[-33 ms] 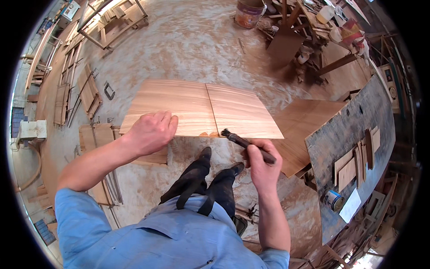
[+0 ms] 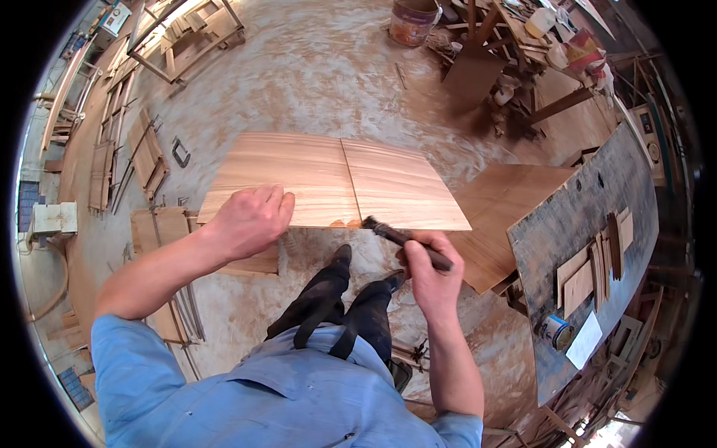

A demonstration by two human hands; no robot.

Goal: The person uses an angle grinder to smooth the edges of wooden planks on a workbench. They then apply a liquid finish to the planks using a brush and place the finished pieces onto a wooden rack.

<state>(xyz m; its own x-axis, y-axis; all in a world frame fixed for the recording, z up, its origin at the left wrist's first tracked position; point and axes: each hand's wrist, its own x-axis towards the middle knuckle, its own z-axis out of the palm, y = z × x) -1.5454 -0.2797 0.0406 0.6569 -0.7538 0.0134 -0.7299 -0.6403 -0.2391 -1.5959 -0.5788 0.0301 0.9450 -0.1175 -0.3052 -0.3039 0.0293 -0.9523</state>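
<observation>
Centred on the board (image 2: pixel 272 168), placed in front of the body and above the floor (image 2: pixel 321 89), with pale grain and a narrow seam (image 2: pixel 349 175) running away from the near edge (image 2: pixel 426 228). Cannot tell one grooved piece from two side by side, nor make out any support underneath. Marked with small orange-brown patches (image 2: pixel 343 223) at the near edge, just left of the seam.

Touching or almost touching the near edge at the seam's end with the dark bristles (image 2: pixel 368 222) of the brush (image 2: pixel 403 240). Closed firmly round the brush handle with the right grip (image 2: pixel 435 272). Curled at the near edge, left of the patches, with the left grip (image 2: pixel 258 216); cannot tell about a pinch, with the thumb side hidden.

Shifted slightly leftward just now, brush and right grip together, leaving board and left grip practically in place. Judged as part of a short stroke along the near edge, toward the patches, with the board kept steady.

Farther right, beyond a brown panel (image 2: pixel 485 224), set on the dark worktop (image 2: pixel 539 261): offcuts (image 2: pixel 577 294), a tin (image 2: pixel 556 332) and paper (image 2: pixel 584 341). Lying left on the floor, a clamp (image 2: pixel 175 152); standing at the far side, a bucket (image 2: pixel 413 26).
</observation>
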